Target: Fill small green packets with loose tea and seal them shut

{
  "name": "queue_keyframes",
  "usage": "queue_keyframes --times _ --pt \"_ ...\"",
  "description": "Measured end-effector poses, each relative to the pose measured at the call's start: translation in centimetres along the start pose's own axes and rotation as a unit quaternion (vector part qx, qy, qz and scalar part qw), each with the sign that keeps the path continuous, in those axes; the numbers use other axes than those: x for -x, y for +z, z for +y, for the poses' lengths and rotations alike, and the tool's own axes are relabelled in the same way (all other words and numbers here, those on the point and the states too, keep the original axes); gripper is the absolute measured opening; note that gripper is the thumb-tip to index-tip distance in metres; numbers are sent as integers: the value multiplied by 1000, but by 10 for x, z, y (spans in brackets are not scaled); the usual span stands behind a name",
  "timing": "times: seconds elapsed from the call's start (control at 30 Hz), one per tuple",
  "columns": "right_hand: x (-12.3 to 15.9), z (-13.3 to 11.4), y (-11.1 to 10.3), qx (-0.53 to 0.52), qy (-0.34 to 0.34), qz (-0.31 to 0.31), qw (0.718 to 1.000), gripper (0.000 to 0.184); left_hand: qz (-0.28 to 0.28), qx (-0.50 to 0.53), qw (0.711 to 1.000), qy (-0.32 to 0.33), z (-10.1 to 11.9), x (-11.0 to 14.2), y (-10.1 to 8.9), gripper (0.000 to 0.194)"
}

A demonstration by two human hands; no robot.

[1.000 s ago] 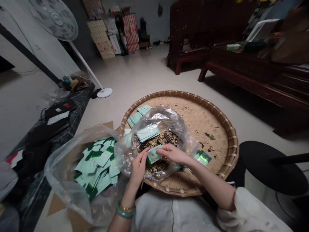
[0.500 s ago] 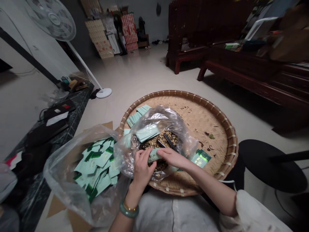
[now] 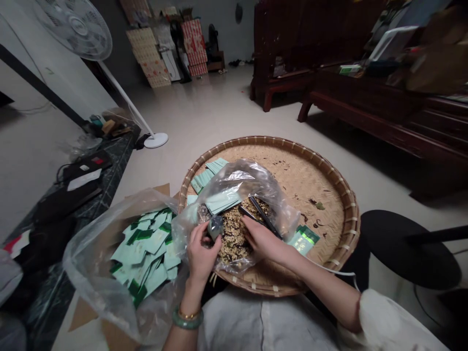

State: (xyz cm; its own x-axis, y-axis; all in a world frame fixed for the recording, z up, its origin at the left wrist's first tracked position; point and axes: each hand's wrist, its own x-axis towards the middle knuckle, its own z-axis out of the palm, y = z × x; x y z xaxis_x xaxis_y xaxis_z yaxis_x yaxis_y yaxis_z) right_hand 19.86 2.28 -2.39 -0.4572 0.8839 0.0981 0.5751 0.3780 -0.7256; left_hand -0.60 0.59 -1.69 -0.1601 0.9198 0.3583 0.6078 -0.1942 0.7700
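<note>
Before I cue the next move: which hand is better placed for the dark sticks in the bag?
Probably the right hand: it is right beside the dark sticks, while the left hand holds a packet.

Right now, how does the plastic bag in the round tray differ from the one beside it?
The tray bag holds a loose dry mix, whereas the side bag holds a jumbled heap of green packets. The tray bag sits inside the woven tray; the side bag is outside it, with cardboard showing around it. Both are see-through plastic with their mouths open.
</note>
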Motion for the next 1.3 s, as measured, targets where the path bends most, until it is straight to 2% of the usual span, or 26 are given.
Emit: queue_keyframes --times 0.1,0.2,0.27,0.4,0.47,0.57,0.63,0.8,0.97,1.03,1.13,1.2,1.3 --pt "-17 -2 3 71 8 -60 996 73 16 29 999 -21 0 -2 -1 37" --pt "-38 -10 5 115 -2 -120 986 87 23 43 999 -25 1 -3 -2 37" --pt "-46 -16 5 119 -24 -138 983 85 22 45 998 -28 0 -3 -2 37" --pt "-41 -19 -1 97 -40 -156 982 62 15 49 998 -32 -2 -2 -3 37" --pt "-32 -17 -5 100 -23 -156 982 67 13 50 998 -36 -2 -3 -3 37" --pt "-26 -16 -5 112 16 -162 980 86 9 50 998 -38 0 -4 -2 36" --pt "-28 -16 -2 98 24 -162 982 88 8 49 998 -34 2 -5 -2 36" --pt "-44 -16 6 29 -20 -131 991 70 9 42 999 -24 3 -5 -3 37" --pt "-50 -12 5 -11 -28 -98 995 39 11 41 999 -20 0 -4 -3 36" --pt "-49 -9 4 -43 -8 -78 996 35 12 41 999 -18 -1 -4 -2 36" --pt "-46 -4 2 -115 60 -50 990 33 11 38 999 -14 -2 -3 -1 36" --pt "-42 -2 -2 -185 109 -43 976 32 8 34 999 -9 -2 -3 0 36" --pt "-35 -1 -9 -309 153 -47 937 31 -4 28 1000 9 0 -2 0 36"
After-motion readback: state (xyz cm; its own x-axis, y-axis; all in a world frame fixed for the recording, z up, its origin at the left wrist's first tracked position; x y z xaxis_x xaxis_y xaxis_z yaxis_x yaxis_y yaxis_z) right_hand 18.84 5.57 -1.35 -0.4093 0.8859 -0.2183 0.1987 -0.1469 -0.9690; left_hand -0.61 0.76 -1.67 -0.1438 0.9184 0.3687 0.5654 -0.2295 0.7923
